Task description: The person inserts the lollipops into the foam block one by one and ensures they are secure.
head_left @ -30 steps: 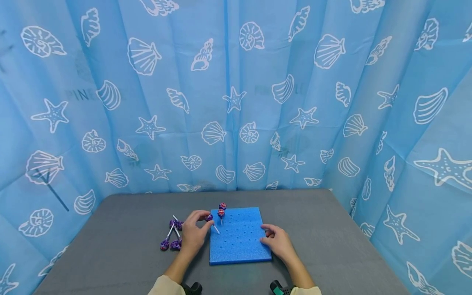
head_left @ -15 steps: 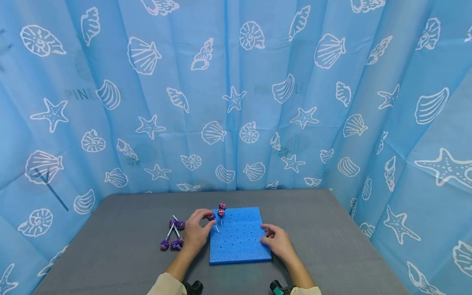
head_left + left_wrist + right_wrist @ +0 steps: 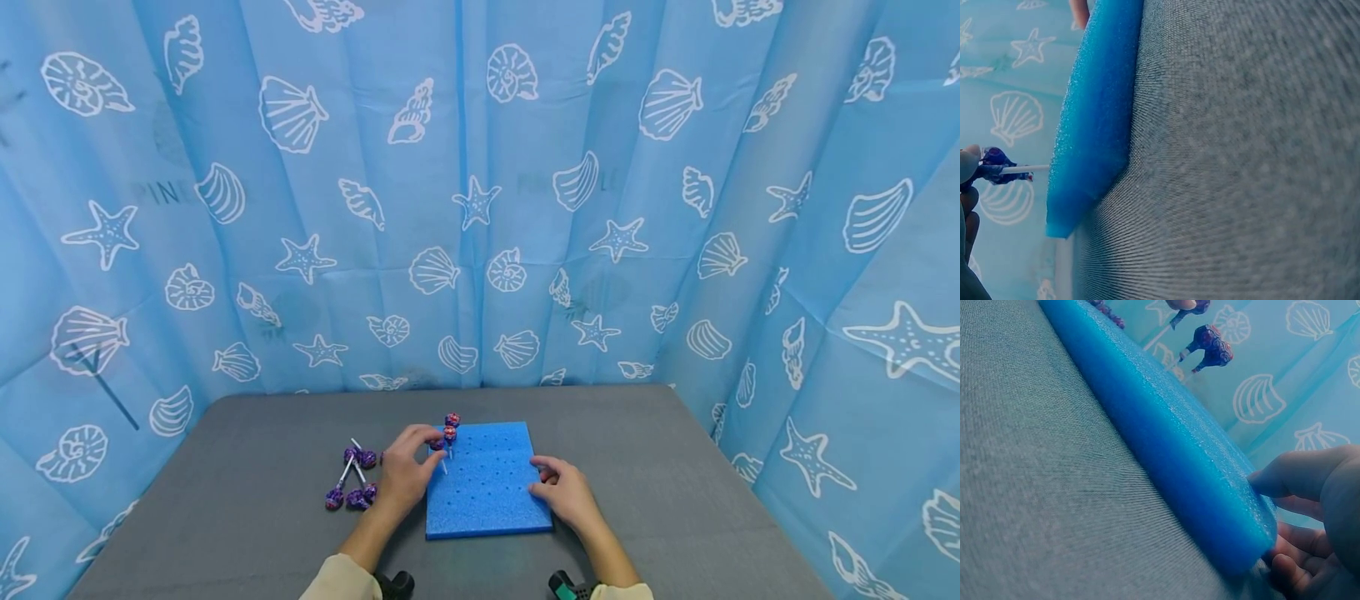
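Note:
My left hand [image 3: 405, 472] pinches the purple-wrapped head of a lollipop [image 3: 997, 164] over the left part of a blue foam board [image 3: 495, 510]. The lollipop's white stick [image 3: 1029, 169] points down and its end meets the board's top; I cannot tell how deep it sits. Just behind, two lollipops [image 3: 450, 434] stand upright in the board. Rows of small holes mark the foam. At the board's right edge, my right hand [image 3: 566, 492] grips it, thumb [image 3: 1266, 480] on the top face and fingers curled against the side.
Several purple-wrapped lollipops [image 3: 334, 498] lie on the grey cloth-covered table [image 3: 262, 533] left of the board, some partly crossed. A blue curtain [image 3: 480, 250] with white shell prints hangs behind the table and along the sides.
My left hand has shifted slightly right with the lollipop, whose stick has tipped from a slant to nearly upright. The right hand and the board have stayed put.

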`<state>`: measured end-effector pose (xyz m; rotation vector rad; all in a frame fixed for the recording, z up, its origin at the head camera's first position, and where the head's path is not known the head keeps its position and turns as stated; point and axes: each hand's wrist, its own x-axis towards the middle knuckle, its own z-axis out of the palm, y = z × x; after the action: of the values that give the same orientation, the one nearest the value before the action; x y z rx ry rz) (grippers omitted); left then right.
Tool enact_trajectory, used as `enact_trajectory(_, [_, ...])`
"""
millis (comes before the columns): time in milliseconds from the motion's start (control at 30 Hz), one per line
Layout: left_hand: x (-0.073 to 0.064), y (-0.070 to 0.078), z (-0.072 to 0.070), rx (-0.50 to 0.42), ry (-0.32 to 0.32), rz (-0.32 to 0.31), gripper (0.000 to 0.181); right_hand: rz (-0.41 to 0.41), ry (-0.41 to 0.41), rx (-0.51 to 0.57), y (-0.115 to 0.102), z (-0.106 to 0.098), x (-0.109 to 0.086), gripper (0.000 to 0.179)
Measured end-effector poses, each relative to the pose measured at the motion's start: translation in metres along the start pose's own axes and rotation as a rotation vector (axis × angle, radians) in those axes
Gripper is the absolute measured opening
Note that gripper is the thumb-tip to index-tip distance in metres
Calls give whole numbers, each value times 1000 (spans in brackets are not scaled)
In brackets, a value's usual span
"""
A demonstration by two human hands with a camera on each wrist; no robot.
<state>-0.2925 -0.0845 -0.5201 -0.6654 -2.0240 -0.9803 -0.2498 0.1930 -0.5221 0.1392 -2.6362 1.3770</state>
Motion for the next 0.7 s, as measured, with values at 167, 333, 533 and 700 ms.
enact_trajectory(167, [2,4,-1,31,-41,5,37,-14,9,1,-2,0,-2,38])
enact_trajectory(333, [3,8,-2,59,-76,11,36,-17,11,11,-4,-1,-3,38])
enact_trajectory(533, [2,8,-2,60,-94,10,35,-21,9,17,-3,-1,-4,38])
enact_trajectory(700, [2,8,-1,46,-94,10,36,-25,16,7,-2,0,-4,37])
